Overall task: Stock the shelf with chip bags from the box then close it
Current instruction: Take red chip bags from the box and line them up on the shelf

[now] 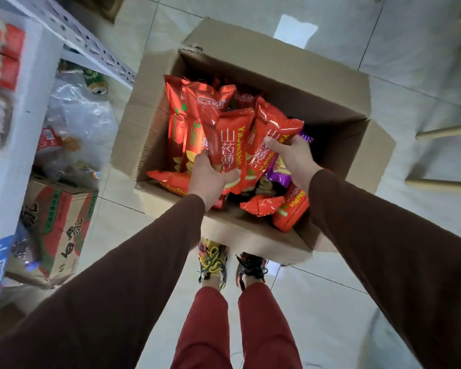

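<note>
Open cardboard box (330,102) stands on the tiled floor, flaps spread, the shelf (19,145) to its left. Inside it lie red chip bags (181,123) and a purple bag (277,173). Left hand (210,177) grips one red bag (229,147) above the box; right hand (294,158) grips a second red bag (273,129) just beside it.

Glossy pale tiled floor (330,302), window glare (294,31), printed carton (56,225) at left
</note>
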`<state>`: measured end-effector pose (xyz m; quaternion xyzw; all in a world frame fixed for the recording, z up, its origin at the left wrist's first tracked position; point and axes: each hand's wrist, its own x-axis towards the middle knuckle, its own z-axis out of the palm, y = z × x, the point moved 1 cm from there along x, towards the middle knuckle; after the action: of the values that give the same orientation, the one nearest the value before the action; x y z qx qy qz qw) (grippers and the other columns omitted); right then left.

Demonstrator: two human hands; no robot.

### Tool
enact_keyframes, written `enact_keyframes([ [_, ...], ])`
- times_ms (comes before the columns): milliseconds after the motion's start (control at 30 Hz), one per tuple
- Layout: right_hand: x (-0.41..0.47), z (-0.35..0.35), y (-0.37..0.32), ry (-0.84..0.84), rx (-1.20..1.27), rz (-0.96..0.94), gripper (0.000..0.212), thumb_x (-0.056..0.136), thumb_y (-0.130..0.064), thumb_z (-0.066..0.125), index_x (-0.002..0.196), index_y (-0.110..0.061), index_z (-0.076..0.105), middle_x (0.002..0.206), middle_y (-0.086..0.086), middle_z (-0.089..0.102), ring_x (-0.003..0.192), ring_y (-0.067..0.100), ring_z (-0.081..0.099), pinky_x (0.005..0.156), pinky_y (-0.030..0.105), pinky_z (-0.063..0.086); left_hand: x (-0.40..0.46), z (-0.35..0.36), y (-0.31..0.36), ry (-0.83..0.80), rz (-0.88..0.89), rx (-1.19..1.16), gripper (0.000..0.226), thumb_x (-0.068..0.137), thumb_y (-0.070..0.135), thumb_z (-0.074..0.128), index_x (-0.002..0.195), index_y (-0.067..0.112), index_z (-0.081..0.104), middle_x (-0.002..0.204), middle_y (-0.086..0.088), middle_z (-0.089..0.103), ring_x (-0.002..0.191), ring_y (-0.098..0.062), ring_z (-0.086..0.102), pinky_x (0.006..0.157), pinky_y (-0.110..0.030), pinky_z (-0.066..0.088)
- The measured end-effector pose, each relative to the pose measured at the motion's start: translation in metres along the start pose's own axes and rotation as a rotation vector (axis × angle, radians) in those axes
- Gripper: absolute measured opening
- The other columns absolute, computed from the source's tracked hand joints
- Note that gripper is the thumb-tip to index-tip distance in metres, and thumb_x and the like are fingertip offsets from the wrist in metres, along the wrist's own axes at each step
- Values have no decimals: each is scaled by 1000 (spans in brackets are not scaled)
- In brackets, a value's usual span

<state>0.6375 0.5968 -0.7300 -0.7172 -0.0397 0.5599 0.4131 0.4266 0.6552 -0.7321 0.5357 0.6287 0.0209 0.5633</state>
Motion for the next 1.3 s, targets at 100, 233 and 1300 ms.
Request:
enact_keyframes([
  [100, -38, 8, -51, -69, -13, -64, 28, 90, -25, 78, 115, -19, 67, 111, -1, 78, 101, 16, 75, 97, 38, 57, -34, -33, 33, 24, 28, -92, 81, 63, 44, 89, 129, 34, 44, 120, 8, 65, 110, -15, 65, 104, -44, 50],
  [233, -101, 28, -121, -170, -45, -158, 36, 92, -28, 75, 124, -25, 60, 119, -4, 75, 108, 15, 72, 105, 39, 52, -88, -88, 73, 60, 62, -176, 84, 63, 51, 88, 128, 38, 38, 118, 9, 67, 108, -15, 67, 102, -50, 52],
  [1300, -764, 413, -211, -882, -284, -844, 54, 91, -37, 75, 136, -17, 53, 123, -2, 71, 102, 8, 73, 81, 23, 56, -708, -492, -29, 704, 494, -696, 62, 86, 31, 77, 138, 29, 43, 126, 1, 68, 110, -16, 71, 87, -34, 60],
])
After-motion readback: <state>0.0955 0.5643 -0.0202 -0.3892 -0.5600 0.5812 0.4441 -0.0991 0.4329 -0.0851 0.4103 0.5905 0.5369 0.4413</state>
